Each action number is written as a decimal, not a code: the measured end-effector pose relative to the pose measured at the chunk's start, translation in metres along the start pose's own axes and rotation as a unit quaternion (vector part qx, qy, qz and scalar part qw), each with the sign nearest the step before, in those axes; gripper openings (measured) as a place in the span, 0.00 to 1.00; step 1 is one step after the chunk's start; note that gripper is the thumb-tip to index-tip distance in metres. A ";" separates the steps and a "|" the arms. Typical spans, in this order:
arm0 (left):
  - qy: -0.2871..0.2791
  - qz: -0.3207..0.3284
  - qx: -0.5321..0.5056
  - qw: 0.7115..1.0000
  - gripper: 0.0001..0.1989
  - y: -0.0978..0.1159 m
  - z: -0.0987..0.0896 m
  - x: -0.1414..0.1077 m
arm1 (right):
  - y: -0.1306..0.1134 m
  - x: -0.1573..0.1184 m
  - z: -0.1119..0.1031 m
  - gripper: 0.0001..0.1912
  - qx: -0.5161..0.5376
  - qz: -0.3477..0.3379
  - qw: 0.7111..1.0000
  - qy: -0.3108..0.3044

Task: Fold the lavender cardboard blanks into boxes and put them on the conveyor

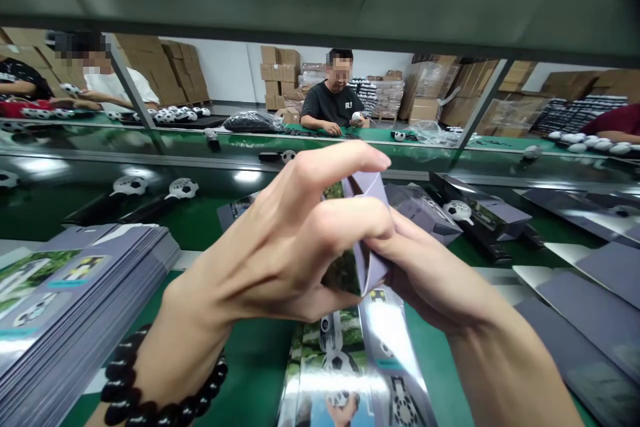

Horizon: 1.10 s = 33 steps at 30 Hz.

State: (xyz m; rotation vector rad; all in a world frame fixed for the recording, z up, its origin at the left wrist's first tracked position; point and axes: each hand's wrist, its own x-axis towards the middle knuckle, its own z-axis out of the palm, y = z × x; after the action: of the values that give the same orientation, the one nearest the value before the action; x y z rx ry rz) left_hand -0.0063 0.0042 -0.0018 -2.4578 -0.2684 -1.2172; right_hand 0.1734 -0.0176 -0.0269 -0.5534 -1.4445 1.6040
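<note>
Both hands meet at the middle of the view around a lavender and green printed carton (373, 270). My left hand (295, 240), with a black bead bracelet on its wrist, has its fingers bent over the carton's near end and flaps. My right hand (425, 267) grips the same end from the right, its fingertips partly hidden behind the left fingers. Below the hands, a glossy printed box face (345, 373) with soccer ball pictures lies over the green surface; whether it belongs to the held carton is unclear.
A stack of flat printed cartons (115, 280) stands at left, with more flat cartons (590, 300) at right. Soccer-ball-headed devices (183, 188) lie on the green belt (210, 213). Across it, a person in a black shirt (333, 103) handles a ball part; others sit at both sides.
</note>
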 end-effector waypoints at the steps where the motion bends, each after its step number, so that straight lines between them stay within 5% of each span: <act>1: -0.005 -0.003 0.005 1.000 0.21 0.000 0.001 -0.001 | 0.000 0.001 0.001 0.21 -0.028 -0.012 0.999 0.026; 4: -0.006 -0.005 0.002 1.000 0.24 0.000 0.001 -0.003 | -0.003 0.001 0.005 0.20 -0.087 -0.042 0.992 0.077; 9: -0.010 -0.038 -0.007 0.999 0.30 -0.003 -0.005 -0.001 | -0.004 -0.001 0.003 0.22 -0.049 -0.102 0.993 0.025; 12: -0.049 -0.044 0.022 0.998 0.35 -0.010 -0.008 0.000 | 0.009 0.007 -0.010 0.22 -0.139 -0.138 0.973 0.126; 15: -0.127 -0.111 0.036 0.985 0.29 -0.016 -0.009 -0.004 | 0.030 0.016 -0.032 0.28 -0.318 -0.101 0.914 0.231; 17: -0.236 -0.251 0.038 0.938 0.25 -0.018 -0.009 -0.008 | 0.040 0.019 -0.048 0.30 -0.397 0.003 0.884 0.246; 19: -0.354 -0.367 0.036 0.860 0.27 -0.019 -0.006 -0.012 | 0.044 0.016 -0.060 0.29 -0.463 0.121 0.844 0.241; 25: -0.547 -0.469 0.045 0.692 0.23 -0.022 0.022 -0.026 | 0.019 -0.001 -0.065 0.19 -0.628 0.351 0.669 0.187; 29: -0.611 -0.466 0.024 0.640 0.23 -0.017 0.047 -0.029 | 0.018 -0.002 -0.049 0.22 -0.657 0.396 0.628 0.131; 33: -0.617 -0.443 -0.017 0.651 0.23 -0.004 0.057 -0.023 | 0.027 0.000 -0.029 0.18 -0.664 0.380 0.633 0.116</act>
State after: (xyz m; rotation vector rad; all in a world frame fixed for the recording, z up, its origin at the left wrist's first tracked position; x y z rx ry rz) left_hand 0.0197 0.0322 -0.0505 -2.7605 -1.9390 0.5919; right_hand 0.1886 0.0003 -0.0587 -2.3634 -2.1438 0.5317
